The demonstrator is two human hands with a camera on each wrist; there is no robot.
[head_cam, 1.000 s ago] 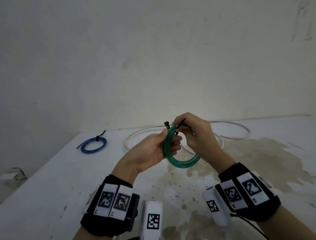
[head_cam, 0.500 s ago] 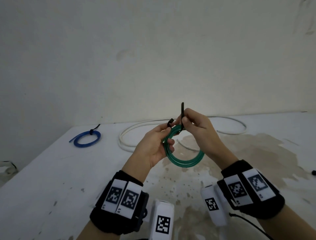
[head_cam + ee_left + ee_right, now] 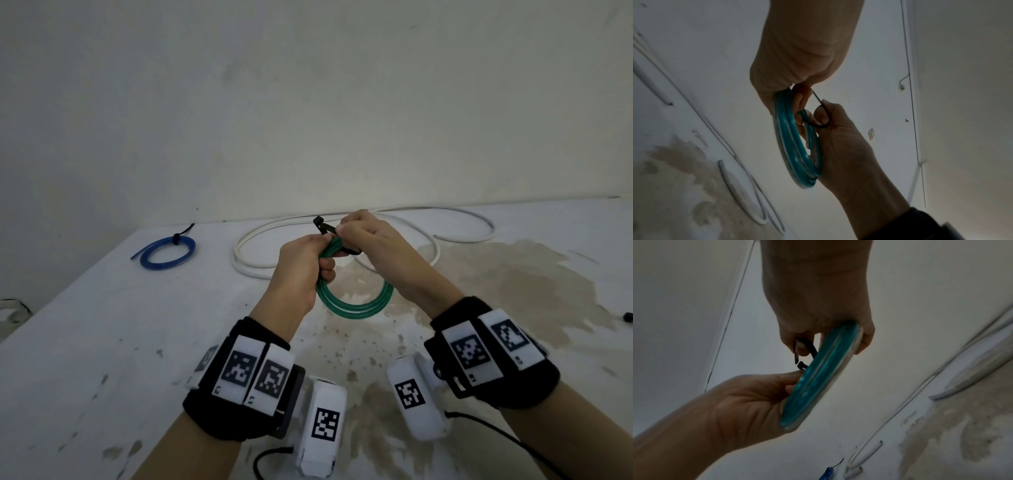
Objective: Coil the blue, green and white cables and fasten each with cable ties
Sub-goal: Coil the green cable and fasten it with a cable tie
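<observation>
Gripping the top of the green cable (image 3: 356,303) coil, the left hand (image 3: 301,270) has its fingers curled round the bunched turns and holds the loop upright above the table (image 3: 102,329). The right hand (image 3: 373,246) pinches a black cable tie (image 3: 323,226), which bends round the green turns just beside the left fingers (image 3: 801,104). In the right wrist view the tie's pointed tail and its head lie close together but apart, so the tail looks not yet threaded; the fastening of this coil seems to be in hand, not done.

Farther out, on the left of the table, the blue cable (image 3: 168,251) lies as a small flat coil with a black tie on it, its tail sticking up, so that one appears finished. Behind the hands, the white cable (image 3: 455,219) sprawls in wide loose loops along the wall (image 3: 308,102) side of the table, with no tie on it as far as can be seen.

By this reckoning, roughly a third of the job is complete, the second coil needs only its tie closed and pulled tight, and the white cable is left to be gathered and fastened. No spare tie can be made out on the table.
</observation>
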